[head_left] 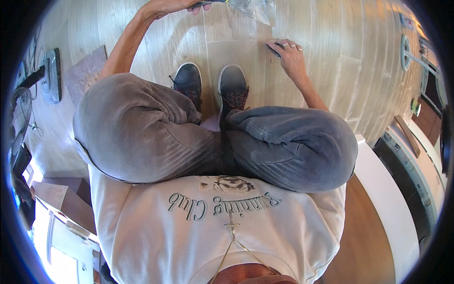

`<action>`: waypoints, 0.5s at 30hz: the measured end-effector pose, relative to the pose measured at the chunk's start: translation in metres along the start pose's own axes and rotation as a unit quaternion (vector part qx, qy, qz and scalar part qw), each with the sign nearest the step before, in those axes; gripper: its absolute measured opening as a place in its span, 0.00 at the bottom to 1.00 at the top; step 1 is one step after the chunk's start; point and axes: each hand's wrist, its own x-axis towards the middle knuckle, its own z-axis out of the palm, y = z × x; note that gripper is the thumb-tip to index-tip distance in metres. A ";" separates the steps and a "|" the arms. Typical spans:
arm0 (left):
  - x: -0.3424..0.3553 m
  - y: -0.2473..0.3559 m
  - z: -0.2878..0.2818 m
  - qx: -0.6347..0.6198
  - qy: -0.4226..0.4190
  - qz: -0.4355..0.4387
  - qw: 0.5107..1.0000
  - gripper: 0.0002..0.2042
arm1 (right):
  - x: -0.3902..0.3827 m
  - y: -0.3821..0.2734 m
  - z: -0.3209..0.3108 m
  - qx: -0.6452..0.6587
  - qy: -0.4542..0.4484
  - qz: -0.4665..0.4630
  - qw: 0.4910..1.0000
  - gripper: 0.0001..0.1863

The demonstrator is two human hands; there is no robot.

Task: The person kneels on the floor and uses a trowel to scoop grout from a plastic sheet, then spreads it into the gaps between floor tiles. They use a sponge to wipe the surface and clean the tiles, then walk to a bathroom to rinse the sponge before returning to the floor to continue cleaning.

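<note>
My left hand (179, 7), cut by the top edge, grips the handle of a wide putty knife, whose blade (248, 9) is smeared with pale material. Lower and to the right, my right hand (291, 57) reaches down to the wood-look floor (326, 28), its fingers, with rings, closed on a small dark flat object (273, 48); what that is exactly I cannot make out. A faintly duller plank section lies between this hand and my dark shoes (232, 85). I am squatting, with both knees bent high.
At left are a grey sheet (82, 75), a dark stand with cables (51, 78), a fan (20, 109) and brown boxes (61, 203). At right a pale long-handled ring-shaped tool (405, 52), a loose wooden strip (406, 135) and a white-edged low platform (388, 208) stand near me.
</note>
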 end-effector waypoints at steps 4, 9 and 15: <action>-0.003 0.001 -0.003 -0.020 -0.003 -0.005 1.000 0.19 | -0.015 0.007 0.009 -0.031 -0.018 -0.049 0.998 0.27; -0.011 0.000 -0.003 -0.022 0.018 0.005 1.000 0.19 | -0.013 0.019 -0.009 -0.004 -0.047 -0.047 0.998 0.28; -0.018 -0.008 -0.001 -0.023 0.015 -0.007 1.000 0.19 | 0.006 -0.006 0.007 -0.032 -0.054 0.053 0.997 0.28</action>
